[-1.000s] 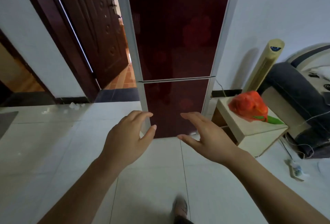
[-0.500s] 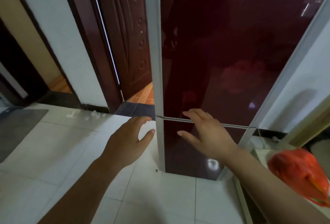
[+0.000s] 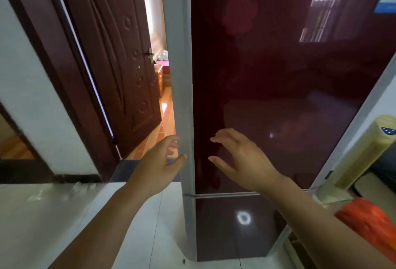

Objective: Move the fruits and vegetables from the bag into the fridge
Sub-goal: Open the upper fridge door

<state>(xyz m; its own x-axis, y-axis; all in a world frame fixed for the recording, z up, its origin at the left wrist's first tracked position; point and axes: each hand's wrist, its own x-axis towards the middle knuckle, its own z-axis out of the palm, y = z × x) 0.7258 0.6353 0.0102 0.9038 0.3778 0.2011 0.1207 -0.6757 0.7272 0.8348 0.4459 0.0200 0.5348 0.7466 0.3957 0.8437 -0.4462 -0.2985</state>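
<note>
Brown wooden door (image 3: 111, 58) stands ajar at the left. The left hand (image 3: 157, 167) is at the grey left edge of the dark red fridge (image 3: 289, 80), fingers loosely apart and empty. The fridge stands upright, long axis vertical, doors closed, front facing the person. The right hand (image 3: 244, 161) hovers before the upper door, fingers spread. A blurred orange bag (image 3: 368, 228) lies by the fridge's lower right corner.

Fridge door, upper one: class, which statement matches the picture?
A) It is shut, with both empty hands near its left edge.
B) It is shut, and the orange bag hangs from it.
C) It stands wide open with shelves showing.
A: the upper door shows its unbroken glossy dark red front, and the left hand and right hand hold nothing beside its left edge.
</note>
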